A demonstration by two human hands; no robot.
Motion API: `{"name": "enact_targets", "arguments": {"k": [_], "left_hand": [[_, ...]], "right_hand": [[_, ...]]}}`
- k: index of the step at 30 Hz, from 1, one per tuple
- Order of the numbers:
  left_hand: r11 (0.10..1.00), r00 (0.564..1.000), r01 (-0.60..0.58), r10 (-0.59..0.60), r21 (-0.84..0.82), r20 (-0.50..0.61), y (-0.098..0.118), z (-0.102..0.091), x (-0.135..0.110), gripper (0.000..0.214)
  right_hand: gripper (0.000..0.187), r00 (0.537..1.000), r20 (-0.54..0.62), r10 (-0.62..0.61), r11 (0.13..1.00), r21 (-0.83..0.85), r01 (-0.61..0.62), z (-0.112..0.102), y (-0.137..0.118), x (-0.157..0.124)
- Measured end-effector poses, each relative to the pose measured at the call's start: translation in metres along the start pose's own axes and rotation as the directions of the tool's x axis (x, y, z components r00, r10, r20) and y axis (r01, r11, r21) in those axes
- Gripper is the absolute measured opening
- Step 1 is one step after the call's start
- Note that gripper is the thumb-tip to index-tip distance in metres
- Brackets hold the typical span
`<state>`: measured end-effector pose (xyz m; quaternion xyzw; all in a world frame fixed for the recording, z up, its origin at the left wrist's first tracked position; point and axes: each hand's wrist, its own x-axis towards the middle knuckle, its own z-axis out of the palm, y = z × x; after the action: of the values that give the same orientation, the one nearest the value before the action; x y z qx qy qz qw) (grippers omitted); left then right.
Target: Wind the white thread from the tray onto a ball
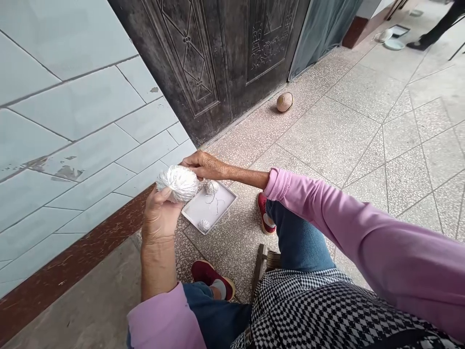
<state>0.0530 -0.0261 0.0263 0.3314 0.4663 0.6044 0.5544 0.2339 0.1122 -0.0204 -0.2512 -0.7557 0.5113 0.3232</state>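
Note:
A large ball of white yarn rests in my left hand, with the thumb pressed on its near side. My right hand is at the ball's far upper edge, fingers curled in and partly hidden behind it. A thin strand hangs just below the right hand, which seems to pinch it. On the floor beneath both hands lies a shallow white box lid. Inside it are a small white yarn ball at the far end, another small yarn ball at the near end, and loose strands between them.
A tiled wall rises on the left, beside a dark carved door. A brownish ball sits on the speckled floor near the door. Below me are my red shoes and a wooden stool. Another person's leg shows far right.

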Motion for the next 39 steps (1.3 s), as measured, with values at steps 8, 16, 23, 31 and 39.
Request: {"name": "enact_targets", "arguments": {"k": [8, 16, 23, 31, 39], "left_hand": [[0.989, 0.984, -0.147, 0.146, -0.006, -0.1, -0.008, -0.007, 0.014, 0.072], [0.938, 0.87, -0.297, 0.343, 0.179, -0.355, -0.028, -0.036, 0.037, 0.085], [0.906, 0.893, -0.231, 0.342, 0.354, -0.293, -0.041, -0.044, 0.031, 0.074], [0.975, 1.0, 0.022, -0.025, 0.221, 0.01, -0.034, -0.037, 0.015, 0.071], [0.989, 0.99, 0.061, -0.077, 0.133, 0.119, -0.038, -0.018, 0.009, 0.081]], "right_hand": [[0.029, 0.991, 0.119, 0.06, 0.993, -0.106, -0.047, 0.015, -0.008, -0.002], [0.036, 0.947, 0.32, 0.004, 0.994, -0.103, 0.031, 0.038, -0.031, -0.02], [0.022, 0.99, 0.137, -0.022, 0.999, -0.038, 0.027, 0.015, -0.041, -0.012], [0.029, 0.998, 0.055, -0.026, 0.997, -0.066, 0.029, -0.014, -0.027, -0.006], [0.047, 0.995, 0.037, -0.087, 0.983, 0.166, 0.08, -0.015, -0.003, 0.006]]}}
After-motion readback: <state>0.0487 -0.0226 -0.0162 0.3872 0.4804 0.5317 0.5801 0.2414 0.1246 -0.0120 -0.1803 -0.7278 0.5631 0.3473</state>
